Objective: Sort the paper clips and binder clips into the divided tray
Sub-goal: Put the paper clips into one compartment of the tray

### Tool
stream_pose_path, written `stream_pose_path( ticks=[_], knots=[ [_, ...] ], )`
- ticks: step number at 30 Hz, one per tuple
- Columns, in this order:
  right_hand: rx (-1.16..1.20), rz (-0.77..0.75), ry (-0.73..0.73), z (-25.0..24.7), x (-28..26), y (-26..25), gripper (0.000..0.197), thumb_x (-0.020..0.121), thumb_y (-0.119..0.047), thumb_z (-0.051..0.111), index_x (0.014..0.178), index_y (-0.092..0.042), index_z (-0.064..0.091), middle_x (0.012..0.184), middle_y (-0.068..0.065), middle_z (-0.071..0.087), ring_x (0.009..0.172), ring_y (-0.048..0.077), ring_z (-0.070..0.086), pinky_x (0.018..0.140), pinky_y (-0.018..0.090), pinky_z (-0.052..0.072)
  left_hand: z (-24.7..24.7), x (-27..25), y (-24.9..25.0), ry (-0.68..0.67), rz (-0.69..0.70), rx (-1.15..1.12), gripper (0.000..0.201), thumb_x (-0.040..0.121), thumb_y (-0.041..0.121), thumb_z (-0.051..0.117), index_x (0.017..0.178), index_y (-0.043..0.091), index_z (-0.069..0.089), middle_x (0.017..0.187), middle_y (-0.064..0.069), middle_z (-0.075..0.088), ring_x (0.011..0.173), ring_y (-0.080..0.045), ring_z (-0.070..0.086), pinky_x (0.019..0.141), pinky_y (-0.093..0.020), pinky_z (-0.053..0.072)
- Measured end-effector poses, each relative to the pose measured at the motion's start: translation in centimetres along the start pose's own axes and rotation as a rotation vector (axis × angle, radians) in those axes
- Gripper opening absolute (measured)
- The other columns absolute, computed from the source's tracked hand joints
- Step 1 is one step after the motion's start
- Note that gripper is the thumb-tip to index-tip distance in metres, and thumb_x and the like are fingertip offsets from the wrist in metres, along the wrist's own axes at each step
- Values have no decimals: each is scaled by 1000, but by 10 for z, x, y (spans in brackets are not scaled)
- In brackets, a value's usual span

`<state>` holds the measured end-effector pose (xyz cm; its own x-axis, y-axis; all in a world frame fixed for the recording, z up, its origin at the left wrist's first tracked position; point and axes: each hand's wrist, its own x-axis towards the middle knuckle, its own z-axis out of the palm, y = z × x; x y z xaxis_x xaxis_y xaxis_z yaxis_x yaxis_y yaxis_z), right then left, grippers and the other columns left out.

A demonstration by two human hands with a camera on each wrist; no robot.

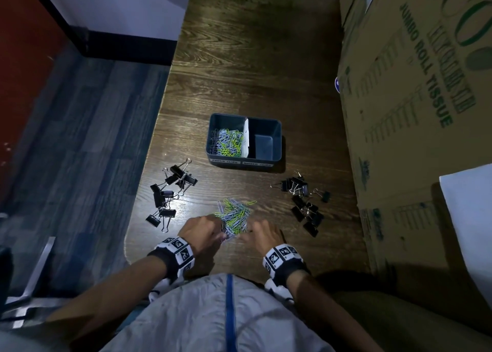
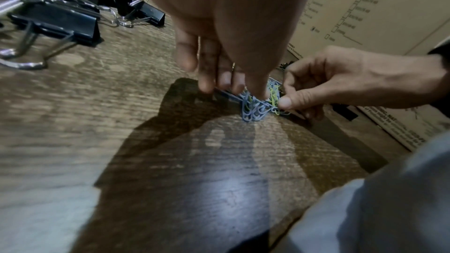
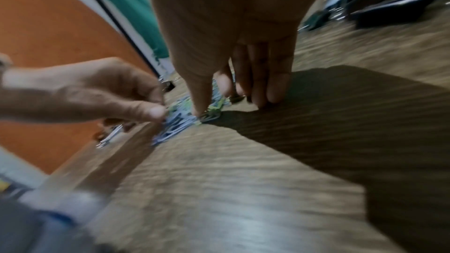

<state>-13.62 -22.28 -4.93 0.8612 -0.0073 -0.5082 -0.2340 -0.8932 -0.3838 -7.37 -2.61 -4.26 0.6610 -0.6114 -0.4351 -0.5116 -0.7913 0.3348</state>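
A heap of blue and green paper clips [image 1: 234,214] lies on the wooden table in front of me. My left hand [image 1: 207,228] and right hand [image 1: 260,232] meet at its near edge. The left fingertips [image 2: 231,86] point down into the paper clips [image 2: 255,111] and, together with the thumb, pinch some of them. Opposite it, the right hand [image 2: 295,101] pinches clips between thumb and curled fingers. Beyond stands the dark divided tray [image 1: 277,138]. Its left compartment holds paper clips [image 1: 229,144]; its right one [image 1: 263,145] is bare. Black binder clips lie at left [image 1: 167,194] and right [image 1: 306,202].
A big cardboard box [image 1: 415,98] walls off the table's right side, with a white sheet [image 1: 468,218] leaning near it. The table's left edge [image 1: 149,165] drops to blue floor. Bare wood lies beyond the tray and between me and the hands.
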Motion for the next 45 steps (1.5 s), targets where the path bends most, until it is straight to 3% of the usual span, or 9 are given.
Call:
stream_pose_path(
  ticks=[2, 8, 13, 18, 22, 31, 34, 37, 45],
  knots=[
    [19, 60, 17, -7, -1, 10, 68, 78, -44, 77, 134, -25, 44, 143, 8, 42, 122, 31, 51, 96, 49, 49, 1, 0, -5, 61, -45, 14, 54, 82, 61, 59, 115, 20, 48, 111, -1, 51, 88, -21, 59, 62, -29, 44],
    [-29, 114, 1, -13, 5, 7, 104, 63, -43, 89, 145, -33, 27, 133, 7, 35, 121, 29, 44, 94, 46, 50, 2, 11, 0, -21, -116, -28, 102, 65, 61, 75, 142, 26, 18, 125, -7, 33, 107, -24, 48, 76, -37, 55],
    [-68, -13, 44, -5, 9, -15, 83, 74, -30, 83, 142, -30, 35, 133, 9, 39, 120, 32, 48, 88, 48, 52, 1, 22, 15, -14, -85, -32, 68, 79, 38, 73, 134, 21, 37, 126, -7, 38, 114, -25, 44, 81, -40, 53],
    [10, -12, 118, -13, 9, -13, 50, 83, -6, 66, 124, -30, 53, 130, 8, 49, 108, 34, 60, 85, 47, 55, -5, 19, 10, 48, -90, -170, 40, 83, 13, 67, 120, 18, 54, 115, -6, 54, 94, -23, 61, 79, -30, 52],
    [117, 71, 143, -23, 10, -5, 32, 87, -4, 68, 110, -26, 69, 123, 5, 65, 108, 27, 65, 92, 39, 54, -10, 13, 0, 101, -157, -256, 38, 84, -3, 61, 116, 18, 63, 108, -6, 63, 90, -22, 64, 79, -26, 52],
    [153, 185, 123, -42, 1, 6, 25, 90, -16, 70, 113, -26, 74, 120, 9, 68, 109, 24, 64, 96, 32, 49, -39, 2, -12, 254, -178, -395, 18, 82, 2, 69, 98, 11, 70, 89, -6, 65, 75, -19, 62, 66, -28, 53],
    [147, 194, 85, -45, 1, 6, 26, 93, -16, 67, 118, -22, 70, 130, 11, 58, 119, 25, 57, 103, 29, 41, -64, 5, -13, 327, -110, -415, 18, 80, -4, 70, 90, 11, 69, 80, 3, 61, 67, -8, 60, 54, -10, 46],
    [92, 150, 96, -48, 2, 13, 22, 99, -17, 58, 119, -17, 65, 132, 12, 48, 121, 24, 52, 99, 25, 39, -103, 16, -10, 446, -52, -389, 11, 83, 0, 69, 86, 10, 70, 78, 5, 62, 66, -6, 57, 59, -7, 41],
    [237, 54, 155, -107, 19, -17, 14, 90, -14, 71, 103, -14, 77, 89, 5, 74, 75, 15, 67, 67, 27, 56, -190, 86, -12, 585, -60, -439, 11, 84, 6, 70, 93, 12, 69, 80, -4, 69, 60, -8, 64, 54, -24, 56]
  ],
)
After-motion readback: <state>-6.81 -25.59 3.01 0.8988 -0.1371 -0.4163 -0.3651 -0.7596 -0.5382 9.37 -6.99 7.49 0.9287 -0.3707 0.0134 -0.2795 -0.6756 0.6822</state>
